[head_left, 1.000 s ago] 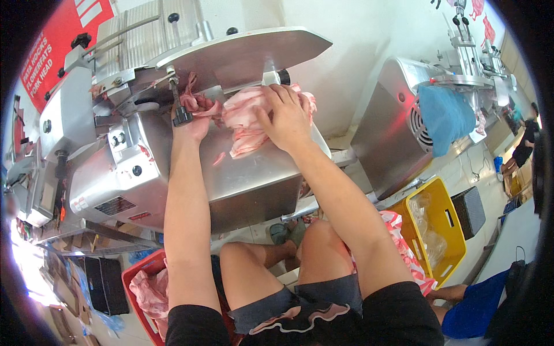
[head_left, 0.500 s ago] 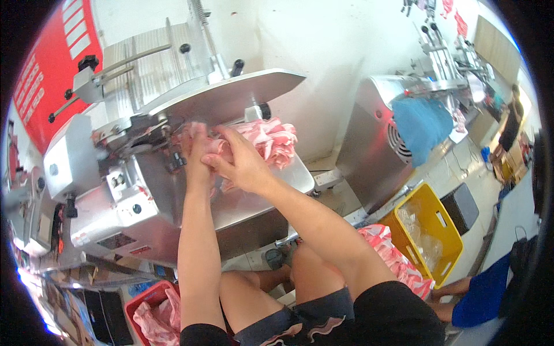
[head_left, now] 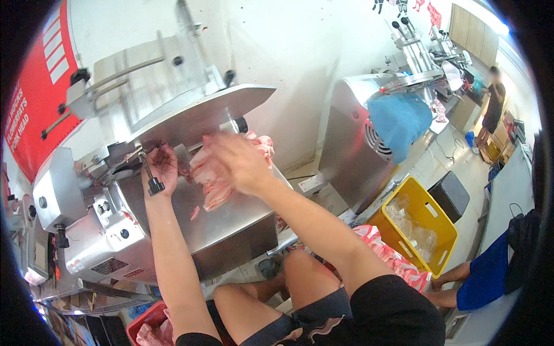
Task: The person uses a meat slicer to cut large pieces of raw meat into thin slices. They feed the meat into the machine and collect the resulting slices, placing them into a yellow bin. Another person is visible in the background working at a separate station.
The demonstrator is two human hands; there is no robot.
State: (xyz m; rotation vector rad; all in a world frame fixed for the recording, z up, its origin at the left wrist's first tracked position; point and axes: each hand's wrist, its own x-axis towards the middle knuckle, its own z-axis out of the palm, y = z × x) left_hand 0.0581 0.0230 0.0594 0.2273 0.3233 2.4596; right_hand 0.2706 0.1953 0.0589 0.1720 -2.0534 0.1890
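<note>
A metal slicing machine (head_left: 242,216) stands before me, its slanted plate and carriage above my hands. On its steel top lies a pile of thin pink and white meat slices (head_left: 208,187). My left hand (head_left: 163,167) is palm up under the slanted plate, beside a black-knobbed rod, with its curled fingers apart and no meat visible in it. My right hand (head_left: 242,164) lies over the pile of slices, smeared by motion. Its fingers are too blurred to read. A small scrap of meat (head_left: 195,213) lies on the steel near the pile.
A second slicer (head_left: 346,144) draped with a blue cloth (head_left: 401,124) stands to the right. Nearer are a yellow crate (head_left: 444,248) holding clear plastic and a red-and-white bag (head_left: 386,254). A red tub (head_left: 135,331) of meat sits lower left. Another person (head_left: 493,106) stands far right.
My hands, close together at the meat before, are now apart: the left under the slanted plate, the right over the slices. The slices sit nearer the middle of the steel top. The view has shifted.
</note>
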